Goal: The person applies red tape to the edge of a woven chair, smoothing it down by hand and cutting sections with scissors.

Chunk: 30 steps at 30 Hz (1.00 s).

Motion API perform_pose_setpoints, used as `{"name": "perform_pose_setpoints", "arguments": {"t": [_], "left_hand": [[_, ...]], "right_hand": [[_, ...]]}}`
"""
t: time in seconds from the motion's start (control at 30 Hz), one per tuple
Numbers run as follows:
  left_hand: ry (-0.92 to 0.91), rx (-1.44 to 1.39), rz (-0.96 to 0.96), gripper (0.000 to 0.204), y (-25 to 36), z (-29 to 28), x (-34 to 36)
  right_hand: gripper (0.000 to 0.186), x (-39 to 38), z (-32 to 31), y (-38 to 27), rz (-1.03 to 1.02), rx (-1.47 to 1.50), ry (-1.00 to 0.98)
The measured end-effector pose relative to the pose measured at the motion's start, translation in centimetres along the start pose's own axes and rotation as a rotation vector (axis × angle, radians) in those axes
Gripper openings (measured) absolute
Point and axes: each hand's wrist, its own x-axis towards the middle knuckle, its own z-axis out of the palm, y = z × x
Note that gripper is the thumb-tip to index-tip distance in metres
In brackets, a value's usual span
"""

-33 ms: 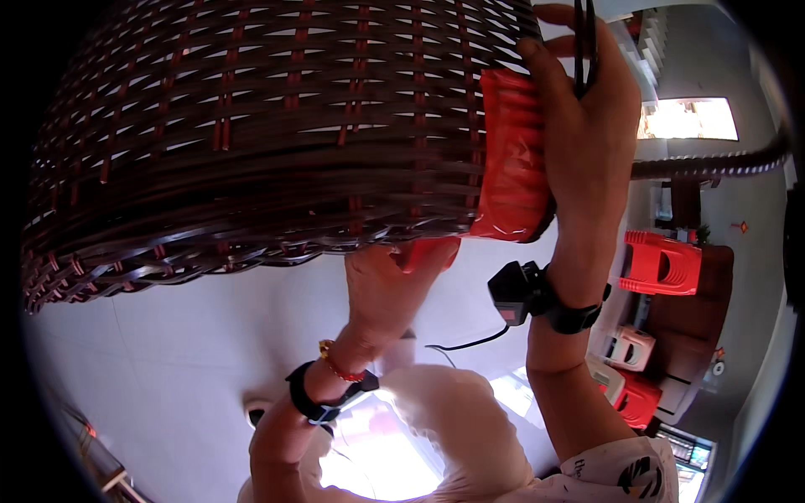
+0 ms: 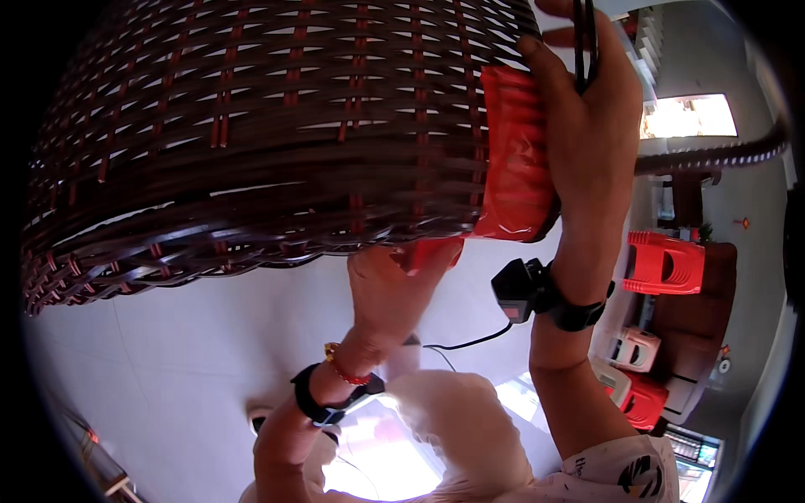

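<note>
A large dark brown woven rattan piece (image 2: 293,101) fills the upper left, its braided rim (image 2: 168,264) facing me. Red plastic wrapping (image 2: 516,155) covers its right end. My right hand (image 2: 591,117) is closed at that end, thumb against the weave's edge. Two loose dark strips (image 2: 584,42) run through the gap between its thumb and fingers. Below the rim, my left hand (image 2: 390,289) is closed around a piece of red plastic (image 2: 432,253); its fingertips are partly hidden by the weave. Black bands sit on both wrists, and the right one carries a small black device (image 2: 518,289).
A dark braided strand (image 2: 713,159) curves away at the right. Red plastic stools (image 2: 667,262), a pale stool (image 2: 636,348) and brown furniture (image 2: 708,310) stand farther right. My knee (image 2: 444,411) is below my hands, over a pale floor (image 2: 168,352). A thin black cable (image 2: 470,344) hangs from the right wrist device.
</note>
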Motion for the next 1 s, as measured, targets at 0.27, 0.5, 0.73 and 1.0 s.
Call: {"name": "perform_pose_setpoints", "arguments": {"t": [0.27, 0.5, 0.73, 1.0], "left_hand": [[0.304, -0.184, 0.338, 0.053, -1.0, 2.5, 0.6], [0.145, -0.204, 0.345, 0.045, -2.0, 1.8, 1.5], [0.057, -0.297, 0.323, 0.040, -2.6, 2.0, 1.7], [-0.011, -0.355, 0.290, 0.044, -2.0, 2.1, 1.6]], "right_hand": [[0.020, 0.5, 0.4, 1.7, -0.352, -0.047, 0.221], [0.021, -2.8, -3.5, -3.2, -0.376, 0.067, 0.226], [0.035, -5.1, -4.1, -0.5, -0.471, -0.173, -0.351], [0.039, -0.9, -4.5, -1.3, -0.414, -0.181, -0.690]]}}
